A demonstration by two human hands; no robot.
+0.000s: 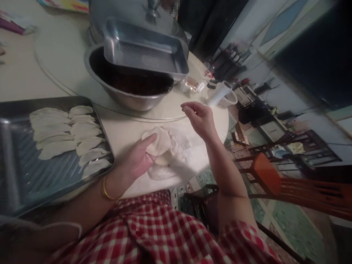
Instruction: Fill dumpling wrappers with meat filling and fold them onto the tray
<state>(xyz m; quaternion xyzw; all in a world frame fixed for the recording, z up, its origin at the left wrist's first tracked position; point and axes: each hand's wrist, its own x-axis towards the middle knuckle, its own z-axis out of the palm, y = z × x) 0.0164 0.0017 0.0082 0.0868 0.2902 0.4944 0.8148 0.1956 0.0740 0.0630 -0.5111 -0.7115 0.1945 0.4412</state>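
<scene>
My left hand (141, 156) grips a round dumpling wrapper (158, 142), its thumb lying on top near the edge. Below that, more wrappers (164, 159) lie on a crumpled clear plastic bag (184, 141) at the table's near edge. My right hand (200, 118) is raised beyond the bag, thumb and fingers drawn together, with nothing visible in them. To the left, folded dumplings (88, 141) lie in two columns on a ridged metal tray (38, 194). A steel bowl (137, 102) with a dark filling stands past my hands.
An empty rectangular metal pan (148, 38) rests across the bowl's far rim. Behind it stands a large lidded pot (126, 13). A white roll (220, 91) and a small basket (230, 99) sit at the table's right edge. An orange chair (265, 174) is off to the right.
</scene>
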